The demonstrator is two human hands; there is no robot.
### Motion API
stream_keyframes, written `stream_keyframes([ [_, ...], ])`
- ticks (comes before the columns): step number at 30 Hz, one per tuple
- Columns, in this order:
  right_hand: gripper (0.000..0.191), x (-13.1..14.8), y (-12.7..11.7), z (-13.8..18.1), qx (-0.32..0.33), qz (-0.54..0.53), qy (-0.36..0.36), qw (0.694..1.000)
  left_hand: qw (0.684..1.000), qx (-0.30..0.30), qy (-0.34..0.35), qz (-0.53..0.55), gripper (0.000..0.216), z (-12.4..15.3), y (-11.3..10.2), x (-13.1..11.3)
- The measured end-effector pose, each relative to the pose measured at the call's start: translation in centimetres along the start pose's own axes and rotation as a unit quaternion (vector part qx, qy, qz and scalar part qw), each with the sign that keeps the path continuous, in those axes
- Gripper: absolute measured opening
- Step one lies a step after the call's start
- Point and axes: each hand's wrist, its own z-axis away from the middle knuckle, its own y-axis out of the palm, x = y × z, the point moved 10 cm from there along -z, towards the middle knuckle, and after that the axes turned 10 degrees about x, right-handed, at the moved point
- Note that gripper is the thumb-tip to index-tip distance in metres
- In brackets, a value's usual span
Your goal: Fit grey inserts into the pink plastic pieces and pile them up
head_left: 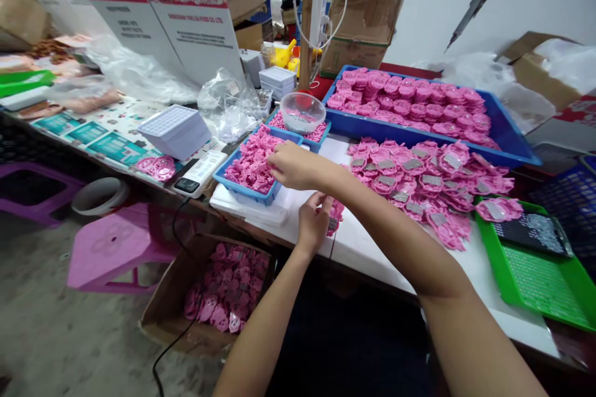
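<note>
Starting at the far left, a pink plastic stool stands on the floor, and beside it an open cardboard box sits below the table edge — low and close, so it seems, that finished pink pieces can be dropped straight in. It holds a loose heap, too many to count.

Up on the table, one stack of white trays, then two small blue bins: the nearer blue bin is heaped with small pink parts, and the farther one carries a clear plastic bowl.

Now the hands. The right hand crosses over to the left — its fingers are curled together at the rim of the nearer bin, touching the parts; whether it has pinched one I cannot tell. The left hand sits just below it, over the white table top, fingers closed in a pinch on one pink piece, held close to the body, seemingly where both hands can work on it.

Further right, a pile of pink pieces with grey plates lies within easy reach — dozens, uncountable. Behind it, one large blue tray holds rows of the same pieces. At the far right, one green tray.
</note>
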Motion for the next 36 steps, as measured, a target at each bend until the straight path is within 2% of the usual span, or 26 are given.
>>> stream_keyframes([
  [5,0.014,-0.4,-0.5,-0.4,0.002,-0.021,0.007,1.000,1.000,-0.001,0.015,-0.016,0.032,-0.2,-0.1,0.0],
  [8,0.017,-0.9,-0.8,-0.5,-0.025,-0.033,0.019,0.999,1.000,-0.002,0.026,-0.015,0.033,-0.3,-0.3,0.1],
  [12,0.019,-2.3,-2.7,1.8,-0.152,-0.072,0.025,0.985,0.999,-0.006,0.047,-0.001,0.036,-0.4,-0.5,0.5],
  [16,0.019,-4.6,-3.2,7.7,-0.260,-0.145,0.007,0.955,0.997,-0.007,0.074,-0.019,0.036,-0.4,-0.6,0.1],
  [18,0.019,-6.1,-2.2,11.6,-0.288,-0.166,0.023,0.943,0.997,-0.009,0.071,-0.016,0.037,-0.3,-0.6,0.2],
  [21,0.019,-7.4,1.3,17.3,-0.275,-0.150,0.067,0.947,0.997,-0.012,0.070,-0.007,0.036,-0.2,-0.7,0.2],
  [23,0.019,-7.1,4.4,20.6,-0.243,-0.123,0.081,0.959,0.997,-0.011,0.070,-0.014,0.033,-0.2,-0.7,0.3],
  [26,0.024,-5.0,8.7,24.7,-0.207,-0.060,0.090,0.972,0.997,-0.009,0.067,-0.032,0.029,0.0,-0.8,0.4],
  [28,0.028,-3.5,11.1,26.3,-0.177,-0.071,0.087,0.978,0.997,-0.013,0.069,-0.036,0.028,0.1,-0.9,0.5],
  [30,0.028,-3.1,12.3,27.4,-0.181,-0.128,0.096,0.970,0.997,-0.022,0.067,-0.041,0.029,0.2,-1.1,0.6],
  [34,0.020,-5.0,12.8,28.7,-0.237,-0.255,0.150,0.925,0.996,-0.027,0.059,-0.056,0.030,0.4,-1.2,0.9],
  [36,0.018,-5.5,12.7,28.5,-0.237,-0.280,0.144,0.919,0.997,-0.027,0.053,-0.056,0.031,0.4,-1.2,0.9],
])
